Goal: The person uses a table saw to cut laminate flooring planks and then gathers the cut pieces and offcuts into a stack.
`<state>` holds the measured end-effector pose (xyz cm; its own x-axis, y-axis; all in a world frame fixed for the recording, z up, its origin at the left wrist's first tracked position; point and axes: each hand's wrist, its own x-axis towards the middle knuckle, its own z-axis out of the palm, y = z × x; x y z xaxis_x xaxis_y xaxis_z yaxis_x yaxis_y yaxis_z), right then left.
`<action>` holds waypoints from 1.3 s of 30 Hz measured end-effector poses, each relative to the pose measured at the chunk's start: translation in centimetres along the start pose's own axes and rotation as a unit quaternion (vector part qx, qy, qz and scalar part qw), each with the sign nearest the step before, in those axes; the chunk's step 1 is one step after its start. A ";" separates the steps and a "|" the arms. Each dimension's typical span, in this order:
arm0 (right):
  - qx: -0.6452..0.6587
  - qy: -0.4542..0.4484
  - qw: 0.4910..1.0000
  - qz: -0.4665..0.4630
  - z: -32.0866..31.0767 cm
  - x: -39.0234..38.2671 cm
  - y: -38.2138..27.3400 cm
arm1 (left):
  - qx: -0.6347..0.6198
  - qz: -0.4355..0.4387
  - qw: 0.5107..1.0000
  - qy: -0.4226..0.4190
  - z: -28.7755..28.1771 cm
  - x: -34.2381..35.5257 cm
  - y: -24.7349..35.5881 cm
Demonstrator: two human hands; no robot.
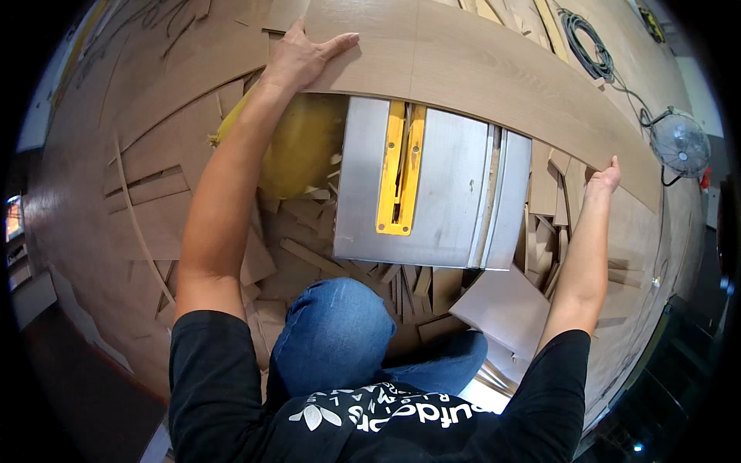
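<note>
A long light-brown wood plank [478,65] lies across the far part of a grey metal saw table [451,185]. My left hand [297,60] grips the plank near its left end, thumb stretched over the top face. At the near edge of the right end, my right hand [604,179] holds the plank, its thumb up and its other fingers mostly hidden. Between my arms, a yellow slotted insert [417,158] is set into the table; whether a blade stands in its slot I cannot tell. The plank covers the table's far edge.
Wood offcuts [309,258] litter the floor around the saw. A yellow bag-like thing [297,154] sits left of the table. A board piece [505,309] lies near my bent knee. Far right are a coiled cable [587,42] and a round fan [681,143].
</note>
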<state>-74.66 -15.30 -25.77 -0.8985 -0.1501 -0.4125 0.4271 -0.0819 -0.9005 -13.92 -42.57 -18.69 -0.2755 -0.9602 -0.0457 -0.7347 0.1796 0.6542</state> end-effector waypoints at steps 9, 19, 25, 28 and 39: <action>0.039 -0.010 0.999 0.000 -0.1 -0.9 -0.3 | 0.047 -0.016 0.998 0.031 0.5 -0.4 -0.2; 0.024 -0.020 0.999 -0.013 -1.1 0.9 -0.1 | 0.025 -0.012 0.999 0.022 0.4 -0.7 -0.1; 0.070 -0.047 0.996 0.007 -1.6 1.5 -0.1 | 0.048 0.006 0.998 0.049 0.0 -1.2 0.5; 0.042 -0.040 0.998 -0.017 -1.6 1.1 -0.1 | -0.023 -0.009 0.999 -0.023 -1.0 -1.9 1.6; 0.030 -0.025 0.999 -0.027 -2.0 0.9 0.0 | 0.028 0.033 0.998 0.035 -0.4 -1.8 1.0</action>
<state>-75.69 -13.47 -26.41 -0.9152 -0.1922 -0.3542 0.3842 -0.1504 -0.9109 -13.93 -40.74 -17.63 -0.2812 -0.9583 0.0502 -0.7511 0.2523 0.6101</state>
